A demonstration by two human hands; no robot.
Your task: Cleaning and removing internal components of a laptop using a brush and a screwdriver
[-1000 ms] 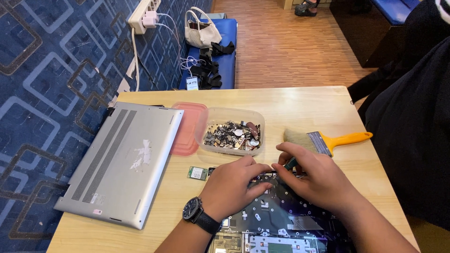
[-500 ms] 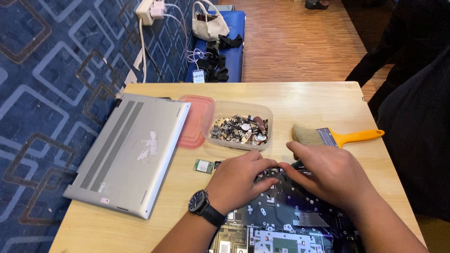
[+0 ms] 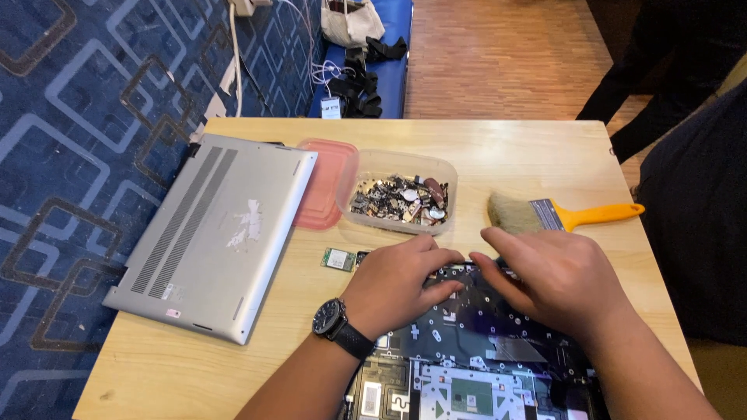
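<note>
1. Head view: both hands are working at the far edge of the opened laptop chassis [image 3: 467, 350], which is lying at 6 o'clock on the counter [image 3: 506, 155] with its dark inner sheet and circuit boards showing.
2. The left hand [image 3: 397, 284], wearing a black wristwatch [image 3: 331, 319], is pressing flat with fingers curled onto that edge; its grip is resting, not clenched around anything visible.
3. The right hand [image 3: 556, 280] is lying palm down beside it, fingertips meeting the left's. Whether its grip is pinching a small part underneath, I cannot tell.
4. Doing this well, in my judgement, is calling for light, even fingertip pressure, keeping the thin sheet from creasing.
5. The chassis edge is sitting directly under both grips, touching them.
6. A small green circuit card [image 3: 338, 259] is lying at 9 o'clock of the left hand, near it.
7. A clear tub of screws and scraps [image 3: 401, 194] is standing at 12 o'clock, a yellow-handled brush [image 3: 564, 214] at 1 o'clock, the silver bottom cover [image 3: 214, 233] at 10 o'clock.
</note>
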